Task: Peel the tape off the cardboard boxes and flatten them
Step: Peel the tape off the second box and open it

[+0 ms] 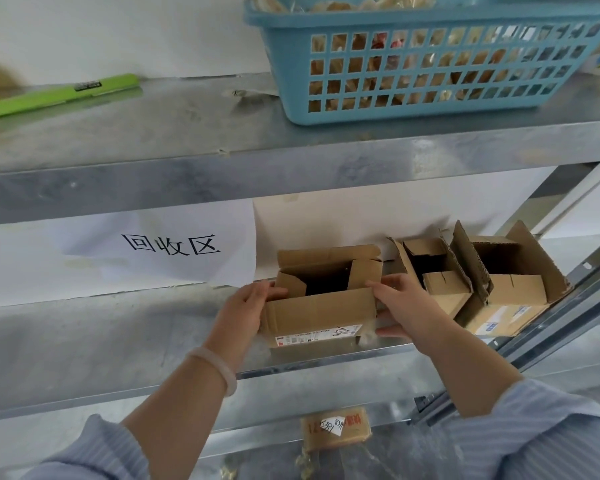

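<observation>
On my feed the cardboard box (321,311) stands on the middle metal shelf (118,334), near its front edge. Its top flaps are open, and a printed label with handwriting runs along the bottom of its front face. The left hand (246,308) holds its left end, fingers (272,292) curled round the upper corner by the side flap. The right hand (409,306) grips the right end, fingers laid over the top corner and thumb (392,331) spread below them. I cannot tell whether any tape is on it.

Just to its right on the same shelf sit a second box (440,285) and a third box (513,289). Both are open, tilted and touching each other.

A paper sign (170,247) reading 回收区 hangs behind the shelf, left of the boxes. On the upper shelf (153,140) I see a blue basket (430,114) full of clear-wrapped items and, well to its left, a green box cutter (59,95). A pale bangle (215,367) rings the left wrist. Below the shelf, a small brown package (336,427) carries handwritten numbers.
</observation>
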